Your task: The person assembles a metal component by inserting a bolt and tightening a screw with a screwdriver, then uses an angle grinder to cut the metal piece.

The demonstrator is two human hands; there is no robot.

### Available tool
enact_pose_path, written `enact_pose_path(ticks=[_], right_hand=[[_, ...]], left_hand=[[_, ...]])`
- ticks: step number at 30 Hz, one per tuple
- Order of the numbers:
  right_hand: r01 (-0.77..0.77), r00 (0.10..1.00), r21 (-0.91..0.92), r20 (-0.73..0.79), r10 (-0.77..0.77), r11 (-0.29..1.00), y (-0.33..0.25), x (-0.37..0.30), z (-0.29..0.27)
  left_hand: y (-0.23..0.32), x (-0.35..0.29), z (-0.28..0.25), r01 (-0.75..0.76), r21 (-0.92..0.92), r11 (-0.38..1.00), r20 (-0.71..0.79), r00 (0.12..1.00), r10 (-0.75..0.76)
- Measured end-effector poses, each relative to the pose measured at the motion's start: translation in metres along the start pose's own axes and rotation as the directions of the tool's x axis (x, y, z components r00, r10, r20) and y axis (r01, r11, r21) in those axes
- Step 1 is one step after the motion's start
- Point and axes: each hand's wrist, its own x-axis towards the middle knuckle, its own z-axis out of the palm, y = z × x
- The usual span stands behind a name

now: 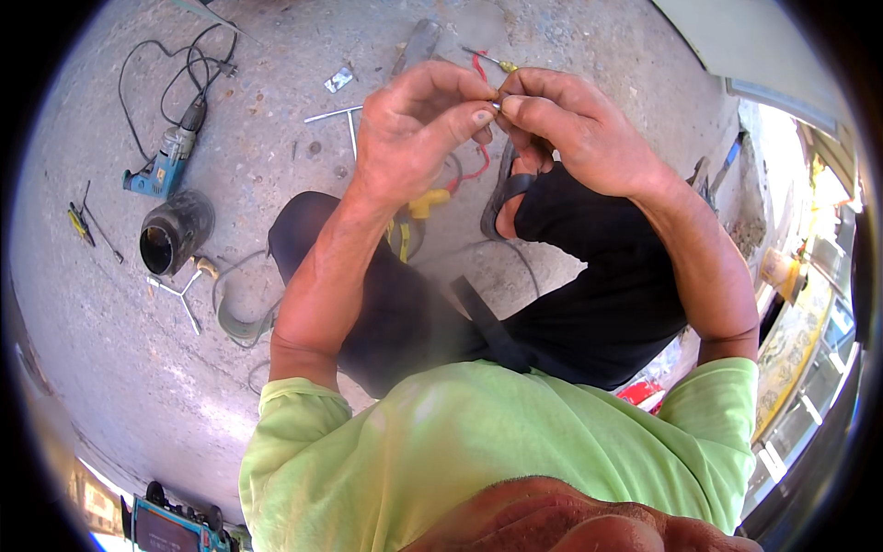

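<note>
My left hand and my right hand meet fingertip to fingertip above the ground. Both are closed in a pinch around a small silvery piece, mostly hidden by the fingers; its kind cannot be made out. A red cord shows just beyond the fingers, and a red length runs below them; whether either is joined to the piece is unclear. Under my left forearm, a yellow tool is partly covered. Left of my left hand lies a T-shaped metal wrench.
On the concrete ground at left are a blue corded drill, a dark cylinder, a three-armed wrench and yellow-black pliers. A thin yellow-ended tool lies beyond my hands. My sandalled foot is below my right hand.
</note>
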Motion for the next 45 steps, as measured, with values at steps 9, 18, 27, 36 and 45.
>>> enact_pose_path(ticks=[9, 18, 27, 36, 45], right_hand=[[-0.002, 0.995, -0.067, -0.097, -0.004, 0.998, 0.002, -0.001, 0.008], [0.092, 0.954, -0.335, -0.242, -0.180, 0.938, -0.005, -0.009, 0.013], [0.003, 0.995, -0.403, -0.092, -0.044, 0.915, 0.003, -0.015, 0.013], [0.036, 0.942, -0.571, 0.294, 0.164, 0.820, 0.165, 0.062, 0.063], [0.369, 0.823, -0.643, 0.561, 0.084, 0.671, 0.240, 0.129, 0.118]], left_hand=[[0.003, -0.002, -0.002, 0.112, 0.032, 0.993, 0.055, 0.992, -0.114], [0.020, 0.000, 0.001, 0.158, 0.067, 0.985, -0.146, 0.978, -0.147], [0.040, -0.031, -0.076, 0.039, 0.475, 0.879, -0.205, 0.977, 0.067], [-0.065, -0.178, -0.250, 0.672, 0.615, 0.413, -0.671, 0.721, -0.173], [-0.112, -0.208, -0.240, 0.580, 0.807, -0.115, -0.580, 0.814, 0.030]])
